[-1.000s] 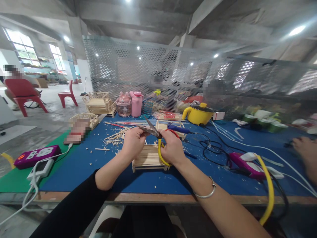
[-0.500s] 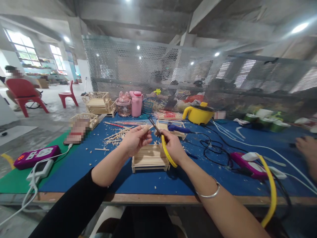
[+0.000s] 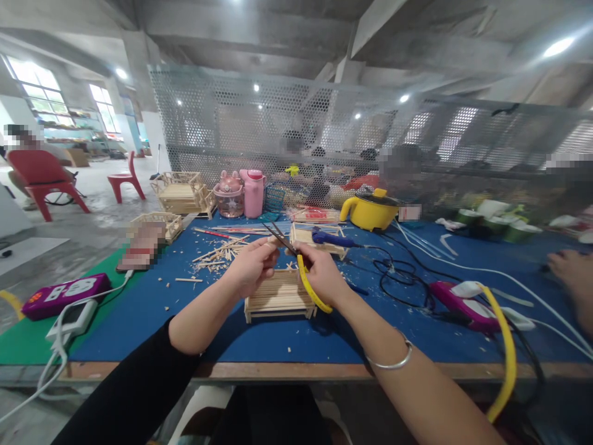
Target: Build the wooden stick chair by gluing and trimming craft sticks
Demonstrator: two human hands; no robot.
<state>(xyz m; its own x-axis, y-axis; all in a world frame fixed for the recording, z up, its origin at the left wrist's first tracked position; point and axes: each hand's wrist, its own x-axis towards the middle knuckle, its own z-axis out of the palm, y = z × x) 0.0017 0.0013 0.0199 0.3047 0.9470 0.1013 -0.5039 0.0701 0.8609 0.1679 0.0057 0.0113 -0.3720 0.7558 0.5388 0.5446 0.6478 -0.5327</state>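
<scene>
The scissors with dark metal blades and a yellow handle (image 3: 309, 287) were up in the air, just above the far side of a little tan frame made of wooden sticks (image 3: 280, 295). The right hand (image 3: 325, 275) was wrapped around the handle, perhaps so it could work the blades, which stood a bit apart at the tips. The left hand (image 3: 250, 267) had its thumb and fingertips pressed together beside the blades. It seemed to pinch a tiny pale piece of stick (image 3: 274, 239), maybe to keep it steady, but this was hard to see. The frame stood on the blue mat (image 3: 152, 330), close to both hands, probably to be handy. A messy pile of thin pale sticks (image 3: 218, 254) lay near the left hand. Farther back, a blue tool with a black cord (image 3: 340, 239) rested on another small stick frame (image 3: 301, 235), likely to keep its tip off the mat.
</scene>
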